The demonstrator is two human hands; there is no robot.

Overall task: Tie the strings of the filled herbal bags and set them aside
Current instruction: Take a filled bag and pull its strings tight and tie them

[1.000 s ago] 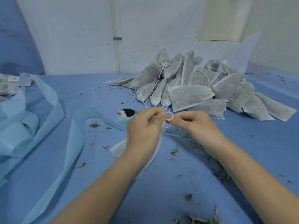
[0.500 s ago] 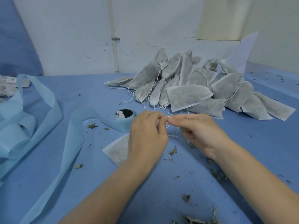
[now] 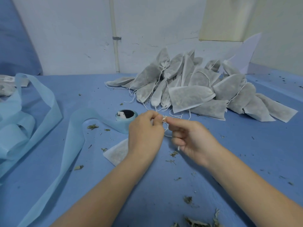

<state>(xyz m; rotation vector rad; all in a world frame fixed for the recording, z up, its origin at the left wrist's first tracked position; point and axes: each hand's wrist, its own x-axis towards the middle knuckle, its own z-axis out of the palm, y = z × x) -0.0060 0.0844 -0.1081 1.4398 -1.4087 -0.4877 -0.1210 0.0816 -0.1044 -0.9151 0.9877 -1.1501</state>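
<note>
A white filled herbal bag (image 3: 117, 152) lies on the blue table under my left wrist, mostly hidden by it. My left hand (image 3: 144, 135) grips the bag's gathered neck. My right hand (image 3: 193, 140) pinches the thin white string (image 3: 166, 124) right beside the left fingertips, with a loop of string hanging between the two hands and a short end poking out under the right palm. A pile of several filled grey-white herbal bags (image 3: 196, 94) with loose strings sits behind my hands against the wall.
A roll of light blue fabric strip (image 3: 125, 117) stands just left of my left hand, its band trailing (image 3: 72, 145) toward the front left. More blue strip (image 3: 16, 128) is heaped at far left. Dried herb bits (image 3: 188, 199) scatter over the blue table cover (image 3: 246, 153).
The open string loop seen between my fingertips has closed down as both hands drew together. The bag has shifted left under my left wrist.
</note>
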